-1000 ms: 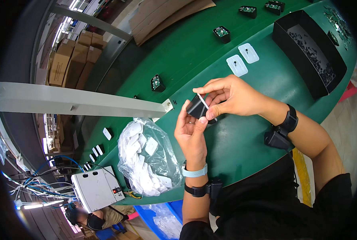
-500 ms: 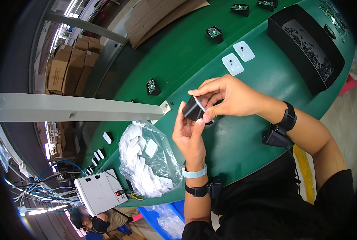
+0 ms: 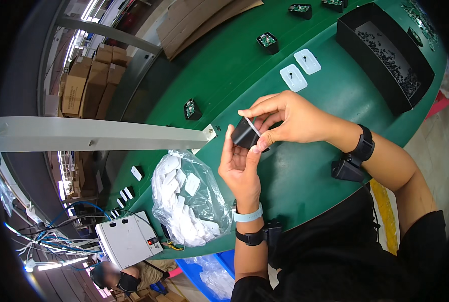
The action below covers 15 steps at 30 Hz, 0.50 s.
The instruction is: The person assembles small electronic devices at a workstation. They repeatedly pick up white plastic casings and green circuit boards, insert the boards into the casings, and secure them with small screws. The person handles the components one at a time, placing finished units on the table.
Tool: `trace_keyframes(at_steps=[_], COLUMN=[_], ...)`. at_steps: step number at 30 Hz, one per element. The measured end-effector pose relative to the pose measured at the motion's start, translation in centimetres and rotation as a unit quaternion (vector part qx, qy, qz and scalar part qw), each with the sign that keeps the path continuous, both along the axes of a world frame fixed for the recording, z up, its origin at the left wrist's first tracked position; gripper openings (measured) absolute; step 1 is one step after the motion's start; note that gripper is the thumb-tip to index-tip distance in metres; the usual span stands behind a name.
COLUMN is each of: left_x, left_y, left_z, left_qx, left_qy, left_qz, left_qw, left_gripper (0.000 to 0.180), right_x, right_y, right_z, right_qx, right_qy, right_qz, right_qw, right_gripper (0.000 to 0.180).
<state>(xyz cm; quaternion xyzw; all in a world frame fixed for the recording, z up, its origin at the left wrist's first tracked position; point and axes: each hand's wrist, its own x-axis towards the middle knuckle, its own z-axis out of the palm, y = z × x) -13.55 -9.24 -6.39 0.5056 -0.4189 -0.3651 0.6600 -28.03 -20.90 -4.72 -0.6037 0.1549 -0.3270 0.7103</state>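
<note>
Between my hands is a small black plastic housing (image 3: 243,133), tilted above the green table. My left hand (image 3: 240,173) grips it from below, fingers on the far side and thumb on the near side. A thin white cover (image 3: 253,126), seen nearly edge-on, lies along the housing's right side. My right hand (image 3: 295,121) pinches this cover with fingertips at its upper end and thumb near its lower end, close to my left thumb. Whether the cover sits fully flush cannot be seen. Beyond my right hand, two loose white covers (image 3: 293,78) lie on the table, each with a small dark piece on it.
A clear bag of white covers (image 3: 189,185) lies left of my left hand. At the far right stands a black tray (image 3: 346,38) holding small black parts. Housings with green circuit boards (image 3: 268,42) stand farther back. A pale metal beam (image 3: 103,134) reaches in from the left.
My hands keep the same grip, with the housing and cover turned slightly between them. The whole view has shifted a little.
</note>
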Motion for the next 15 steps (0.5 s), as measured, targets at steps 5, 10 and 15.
trace_keyframes(at_steps=[5,10,15], left_x=[0.0,0.5,0.5], left_y=[-0.1,0.1,0.2], left_z=[0.3,0.0,0.0], left_qx=[-0.011,-0.040,-0.042], left_qy=[0.016,0.034,0.036], left_qz=[-0.002,-0.018,-0.018], left_qw=[1.000,0.998,0.998], left_gripper=[0.065,0.068,0.067], right_x=[0.4,0.4,0.8], right_y=[0.4,1.0,1.5], right_z=[-0.5,-0.4,-1.0], right_qx=[-0.091,-0.156,-0.316], right_qy=[-0.018,-0.004,-0.019], right_qz=[-0.042,-0.108,-0.196], right_qw=[0.995,0.982,0.928], right_gripper=[0.063,0.059,0.047])
